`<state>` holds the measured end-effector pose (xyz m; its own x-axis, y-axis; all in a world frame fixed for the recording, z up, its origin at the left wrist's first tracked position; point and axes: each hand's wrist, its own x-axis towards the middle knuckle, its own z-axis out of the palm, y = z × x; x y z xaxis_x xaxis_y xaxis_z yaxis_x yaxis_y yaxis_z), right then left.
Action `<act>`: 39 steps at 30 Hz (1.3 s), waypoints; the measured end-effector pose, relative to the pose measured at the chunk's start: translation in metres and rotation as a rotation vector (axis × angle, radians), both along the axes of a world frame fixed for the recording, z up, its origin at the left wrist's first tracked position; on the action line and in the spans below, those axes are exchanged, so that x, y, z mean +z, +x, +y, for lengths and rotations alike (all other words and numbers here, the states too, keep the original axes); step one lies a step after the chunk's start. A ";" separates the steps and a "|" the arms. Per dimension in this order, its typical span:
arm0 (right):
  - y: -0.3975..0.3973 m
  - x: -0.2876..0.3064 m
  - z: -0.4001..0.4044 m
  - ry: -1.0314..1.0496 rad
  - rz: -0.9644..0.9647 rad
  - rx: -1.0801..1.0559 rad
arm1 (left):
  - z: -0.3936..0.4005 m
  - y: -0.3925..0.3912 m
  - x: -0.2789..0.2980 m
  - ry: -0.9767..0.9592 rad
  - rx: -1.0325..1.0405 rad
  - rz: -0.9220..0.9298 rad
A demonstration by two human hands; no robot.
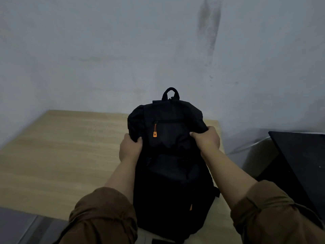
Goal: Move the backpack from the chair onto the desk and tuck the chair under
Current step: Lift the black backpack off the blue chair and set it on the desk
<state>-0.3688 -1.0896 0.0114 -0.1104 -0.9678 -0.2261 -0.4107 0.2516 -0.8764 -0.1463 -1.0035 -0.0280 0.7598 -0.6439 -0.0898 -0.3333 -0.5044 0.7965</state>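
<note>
A black backpack [168, 164] with an orange zip pull and a top loop handle is held upright in front of me, over the right part of the light wooden desk [61, 155]. My left hand [130, 147] grips its left side just below the zip pull. My right hand [206, 138] grips the fabric on its right side at the same height. I cannot tell whether the bag's bottom rests on the desk or hangs over its front edge. The chair is not in view.
A grey wall [123, 50] stands right behind the desk. To the right, a black flat-topped piece of furniture [302, 155] stands close to the desk's right edge. Grey floor [15, 224] shows at the lower left.
</note>
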 end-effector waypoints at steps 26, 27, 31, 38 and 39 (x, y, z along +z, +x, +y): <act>0.041 -0.108 -0.179 0.058 0.171 -0.003 | -0.198 0.057 -0.080 0.254 -0.327 0.147; 0.042 -0.110 -0.177 0.063 0.188 0.000 | -0.195 0.056 -0.080 0.257 -0.335 0.167; 0.052 -0.103 -0.164 0.090 0.320 -0.014 | -0.177 0.054 -0.072 0.196 -0.309 0.268; 0.072 -0.068 -0.091 -0.135 0.328 0.156 | -0.094 0.051 -0.040 0.035 -0.197 0.222; 0.076 -0.064 -0.079 -0.156 0.311 0.213 | -0.079 0.050 -0.037 0.005 -0.189 0.226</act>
